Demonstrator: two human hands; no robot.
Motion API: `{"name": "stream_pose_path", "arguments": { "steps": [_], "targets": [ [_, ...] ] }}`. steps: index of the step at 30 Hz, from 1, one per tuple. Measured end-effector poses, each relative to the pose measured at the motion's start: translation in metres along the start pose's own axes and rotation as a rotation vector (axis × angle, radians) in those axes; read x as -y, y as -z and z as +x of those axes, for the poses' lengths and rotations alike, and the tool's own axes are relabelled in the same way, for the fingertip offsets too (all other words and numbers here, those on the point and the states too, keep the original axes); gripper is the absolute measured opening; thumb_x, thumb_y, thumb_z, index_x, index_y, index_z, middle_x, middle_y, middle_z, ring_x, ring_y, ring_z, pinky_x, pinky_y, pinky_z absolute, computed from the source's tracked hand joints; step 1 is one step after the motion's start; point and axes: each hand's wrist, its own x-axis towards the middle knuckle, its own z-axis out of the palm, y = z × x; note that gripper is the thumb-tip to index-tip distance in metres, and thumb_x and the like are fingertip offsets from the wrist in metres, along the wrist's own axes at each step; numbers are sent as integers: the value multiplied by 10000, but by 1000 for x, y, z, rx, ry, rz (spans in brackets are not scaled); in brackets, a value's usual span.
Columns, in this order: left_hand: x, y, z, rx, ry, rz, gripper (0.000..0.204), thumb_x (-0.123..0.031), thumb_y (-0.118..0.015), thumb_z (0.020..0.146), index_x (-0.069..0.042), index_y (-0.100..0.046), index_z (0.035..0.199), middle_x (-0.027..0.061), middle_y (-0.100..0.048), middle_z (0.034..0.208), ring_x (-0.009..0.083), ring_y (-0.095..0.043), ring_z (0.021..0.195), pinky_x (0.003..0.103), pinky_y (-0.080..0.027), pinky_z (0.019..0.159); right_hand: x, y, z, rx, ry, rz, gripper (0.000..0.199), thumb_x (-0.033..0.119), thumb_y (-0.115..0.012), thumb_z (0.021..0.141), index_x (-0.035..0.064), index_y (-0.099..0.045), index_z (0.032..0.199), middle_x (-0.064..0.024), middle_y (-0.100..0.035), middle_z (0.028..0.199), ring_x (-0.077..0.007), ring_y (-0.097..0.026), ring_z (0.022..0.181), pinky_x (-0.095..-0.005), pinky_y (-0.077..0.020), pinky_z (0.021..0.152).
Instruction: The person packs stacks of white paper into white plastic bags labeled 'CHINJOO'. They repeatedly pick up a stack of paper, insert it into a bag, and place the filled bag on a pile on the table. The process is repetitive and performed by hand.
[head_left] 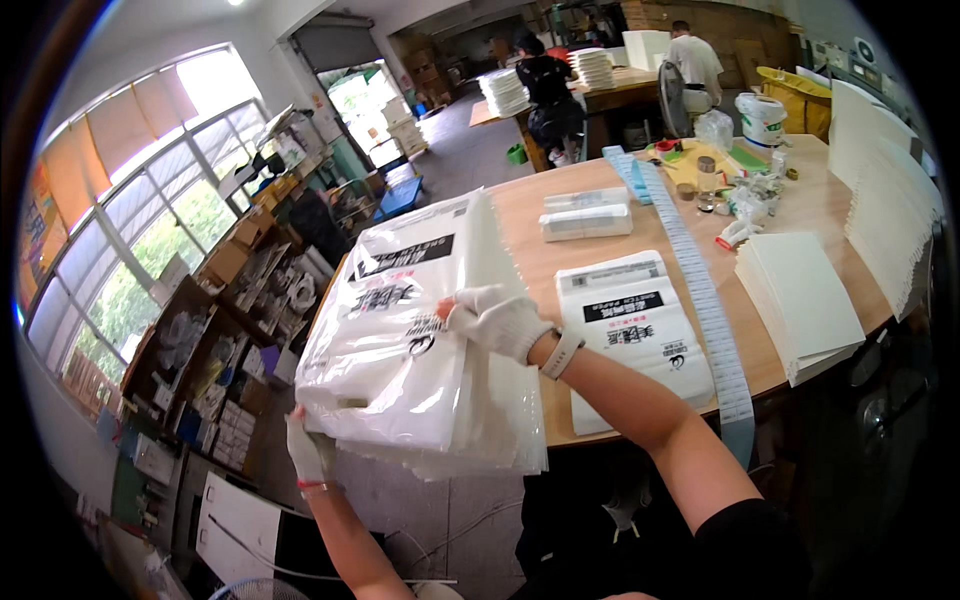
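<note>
A large, glossy stack of clear plastic bags (390, 400) with black and red print lies at the table's left end, its near part jutting past the edge. My left hand (310, 452), in a white glove with bare fingertips, grips the near left corner of this stack; some of its fingers are hidden. Over the stack's right side, my gloved right hand (500, 322) is closed in a pinch on the top bag's plastic. To the right of it lies a smaller pile of printed bags (640, 370), flat on the table.
A long white ruled strip (700, 310) crosses the wooden table (520, 215). Wrapped white packs (585, 220) lie farther back. White sheets (800, 300) and spiral-edged pads (890, 220) stand at the right. Shelves (190, 370) line the left; two people work at another table behind.
</note>
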Motion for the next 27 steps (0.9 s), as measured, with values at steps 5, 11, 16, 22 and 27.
{"name": "stream_pose_path", "arguments": {
  "steps": [5, 11, 16, 22, 27],
  "targets": [
    [115, 54, -52, -200, -88, 86, 234, -342, -479, 862, -119, -513, 926, -8, -514, 847, 143, -506, 817, 305, -427, 696, -53, 46, -86, -165, -84, 671, 338, 147, -450, 904, 41, -506, 1220, 23, -517, 799, -70, -508, 660, -208, -459, 592],
    [272, 104, -199, -282, 511, 364, 209, -220, -418, 907, -65, -519, 1006, 63, -561, 850, 121, -511, 624, 259, -445, 561, -162, 211, -283, -165, -526, -994, 185, 222, -519, 799, 65, -617, 810, -175, -603, 768, -356, -597, 747, -420, -479, 648],
    [303, 3, -228, 156, 748, 611, 198, -216, -390, 904, -58, -499, 954, 54, -528, 792, 143, -517, 634, 282, -464, 584, -173, 316, -424, -397, -643, -1437, 517, 255, -578, 780, 63, -445, 1241, -175, -577, 1046, -344, -540, 964, -399, -427, 828],
    [319, -138, -225, 878, 485, 848, 138, -91, -532, 856, 17, -526, 941, 97, -595, 785, 164, -606, 705, 285, -509, 613, -181, 340, -436, -496, -718, -1099, 530, 301, -606, 772, 29, -448, 1198, -155, -609, 969, -326, -572, 910, -379, -443, 783],
    [353, -258, -239, 1367, 406, 722, 153, -128, -514, 887, -7, -534, 978, 62, -583, 851, 134, -572, 766, 262, -483, 703, -171, 352, -426, -411, -793, -1319, 210, 243, -560, 803, 49, -547, 882, -144, -621, 781, -329, -602, 699, -439, -472, 592]
  ]
}}
